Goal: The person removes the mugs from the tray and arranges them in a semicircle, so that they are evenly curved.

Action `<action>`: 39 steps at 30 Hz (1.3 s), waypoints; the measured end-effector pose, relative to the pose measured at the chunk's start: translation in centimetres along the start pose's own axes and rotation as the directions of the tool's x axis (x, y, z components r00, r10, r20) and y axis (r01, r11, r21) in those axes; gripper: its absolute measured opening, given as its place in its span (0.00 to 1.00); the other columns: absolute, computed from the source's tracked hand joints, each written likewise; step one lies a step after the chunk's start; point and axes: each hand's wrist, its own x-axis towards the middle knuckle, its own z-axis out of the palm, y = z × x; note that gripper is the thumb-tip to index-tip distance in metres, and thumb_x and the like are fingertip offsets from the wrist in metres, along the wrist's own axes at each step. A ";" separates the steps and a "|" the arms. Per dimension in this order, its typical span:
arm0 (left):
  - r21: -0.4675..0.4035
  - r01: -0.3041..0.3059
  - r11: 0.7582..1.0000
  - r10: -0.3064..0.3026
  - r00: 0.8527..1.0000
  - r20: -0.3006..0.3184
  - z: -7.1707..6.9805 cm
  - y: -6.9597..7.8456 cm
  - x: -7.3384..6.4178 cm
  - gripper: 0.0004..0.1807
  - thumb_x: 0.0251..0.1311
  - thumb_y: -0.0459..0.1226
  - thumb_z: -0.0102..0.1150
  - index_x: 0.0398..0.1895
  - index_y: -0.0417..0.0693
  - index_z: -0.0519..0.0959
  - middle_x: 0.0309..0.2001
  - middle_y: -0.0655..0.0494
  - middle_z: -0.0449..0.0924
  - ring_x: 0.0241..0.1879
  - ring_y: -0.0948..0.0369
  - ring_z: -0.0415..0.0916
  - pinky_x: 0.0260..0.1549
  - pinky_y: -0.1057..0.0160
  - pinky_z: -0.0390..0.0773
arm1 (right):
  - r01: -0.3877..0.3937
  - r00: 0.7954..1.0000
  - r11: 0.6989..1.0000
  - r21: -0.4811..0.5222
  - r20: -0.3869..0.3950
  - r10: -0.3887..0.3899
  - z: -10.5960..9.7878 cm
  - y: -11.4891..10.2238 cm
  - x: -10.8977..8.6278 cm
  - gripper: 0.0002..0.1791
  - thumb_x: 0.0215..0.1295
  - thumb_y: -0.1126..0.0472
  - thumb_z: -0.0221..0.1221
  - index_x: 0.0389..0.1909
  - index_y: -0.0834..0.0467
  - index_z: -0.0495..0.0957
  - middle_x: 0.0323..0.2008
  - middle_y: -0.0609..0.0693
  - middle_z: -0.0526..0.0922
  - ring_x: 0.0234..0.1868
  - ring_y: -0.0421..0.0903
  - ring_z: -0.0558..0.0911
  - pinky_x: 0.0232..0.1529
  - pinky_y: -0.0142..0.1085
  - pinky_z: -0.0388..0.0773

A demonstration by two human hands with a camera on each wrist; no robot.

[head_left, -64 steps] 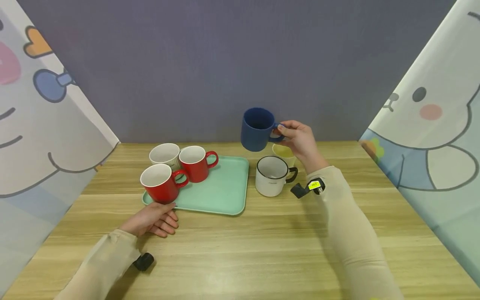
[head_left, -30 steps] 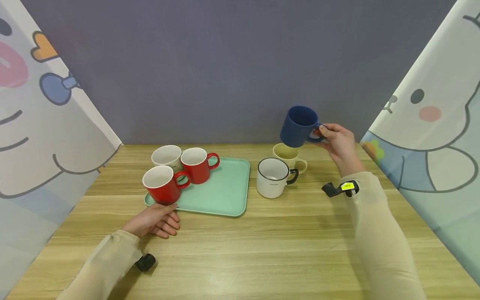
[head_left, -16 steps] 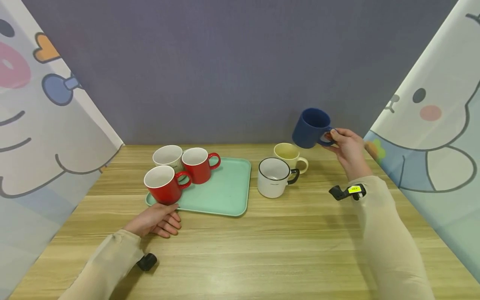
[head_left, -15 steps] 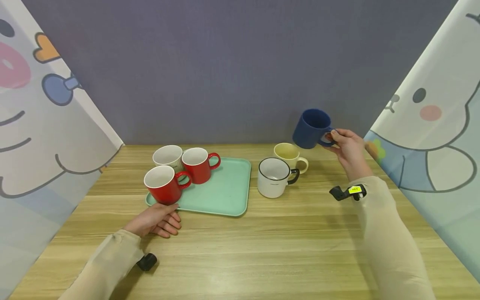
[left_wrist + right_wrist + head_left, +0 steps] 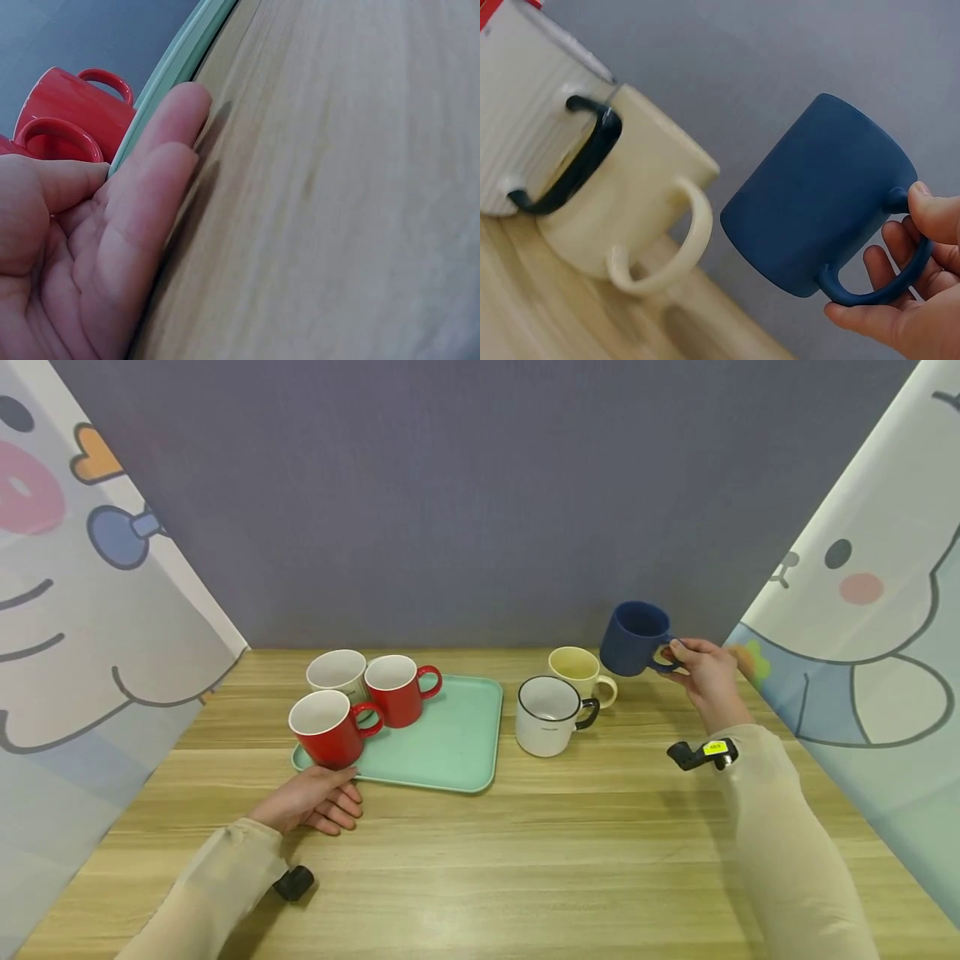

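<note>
At the right, my right hand (image 5: 708,677) grips the handle of a dark blue mug (image 5: 633,642), thumb on top and fingers curled through it. In the right wrist view the blue mug (image 5: 821,195) hangs over the table, right of a pale yellow mug (image 5: 630,187). My left hand (image 5: 311,800) lies palm up at the front left rim of a mint green tray (image 5: 435,760). Its thumb touches the rim and its fingers are straight, as the left wrist view shows. Just behind it on the tray stands a red mug (image 5: 333,743).
Another red mug (image 5: 393,697) and a white ribbed mug (image 5: 337,668) share the tray's left side. Right of the tray stands a white mug (image 5: 542,727) with black rim and handle, the yellow mug close behind it. A grey wall (image 5: 480,510) rises behind the wooden table (image 5: 525,860).
The right hand has carried the blue mug rightward from above the white mug to past the yellow one, then lowered it. The left hand stays at the tray rim.
</note>
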 end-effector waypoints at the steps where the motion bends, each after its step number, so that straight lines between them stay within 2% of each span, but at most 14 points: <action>1: 0.001 0.001 1.000 -0.001 1.000 -0.003 0.0 0.0 0.0 0.24 0.77 0.47 0.42 0.37 0.35 0.78 0.30 0.51 0.84 0.27 0.58 0.85 0.28 0.58 0.85 | -0.005 1.000 1.000 -0.009 0.002 0.005 -0.2 0.1 0.0 0.13 0.68 0.75 0.56 0.24 0.62 0.80 0.25 0.51 0.85 0.29 0.42 0.85 0.27 0.38 0.84; 7: -0.002 0.001 1.000 -0.001 1.000 -0.003 -0.1 -0.1 0.1 0.24 0.77 0.48 0.42 0.37 0.35 0.78 0.29 0.51 0.84 0.27 0.58 0.85 0.28 0.58 0.85 | -0.012 0.999 0.998 -0.063 0.031 0.014 -1.6 1.1 -0.3 0.07 0.67 0.73 0.60 0.28 0.64 0.81 0.26 0.51 0.85 0.30 0.42 0.85 0.28 0.37 0.84; 16: -0.007 0.006 1.000 -0.006 1.000 -0.015 0.0 -0.1 0.0 0.24 0.77 0.47 0.41 0.36 0.36 0.78 0.29 0.52 0.85 0.26 0.59 0.85 0.28 0.59 0.85 | -0.059 0.997 0.993 -0.104 0.034 0.063 -2.1 2.3 -0.8 0.14 0.70 0.75 0.54 0.26 0.60 0.81 0.27 0.48 0.86 0.31 0.41 0.86 0.30 0.35 0.84; 22: -0.008 0.009 1.000 -0.009 1.000 -0.019 0.1 0.0 0.0 0.24 0.77 0.47 0.41 0.36 0.36 0.78 0.29 0.52 0.85 0.26 0.59 0.85 0.27 0.60 0.85 | -0.091 0.995 0.992 -0.088 0.033 0.094 -2.3 2.9 -1.0 0.11 0.69 0.74 0.57 0.27 0.61 0.80 0.27 0.50 0.85 0.31 0.42 0.85 0.31 0.36 0.84; 29: -0.008 -0.002 1.000 0.002 1.000 -0.010 0.0 0.1 0.1 0.25 0.77 0.47 0.41 0.36 0.35 0.79 0.29 0.52 0.85 0.25 0.59 0.85 0.26 0.60 0.85 | -0.075 0.996 0.985 -0.157 0.037 0.082 -2.6 3.5 -1.1 0.10 0.69 0.73 0.58 0.28 0.61 0.82 0.26 0.50 0.86 0.30 0.42 0.87 0.30 0.36 0.85; 39: -0.013 -0.009 1.000 0.008 1.000 -0.006 0.0 0.0 0.1 0.24 0.77 0.47 0.41 0.37 0.35 0.78 0.29 0.52 0.84 0.26 0.58 0.85 0.27 0.59 0.85 | -0.102 0.992 0.970 -0.221 0.054 0.116 -3.1 4.3 -1.2 0.10 0.70 0.71 0.58 0.29 0.58 0.83 0.29 0.48 0.84 0.32 0.41 0.85 0.33 0.36 0.85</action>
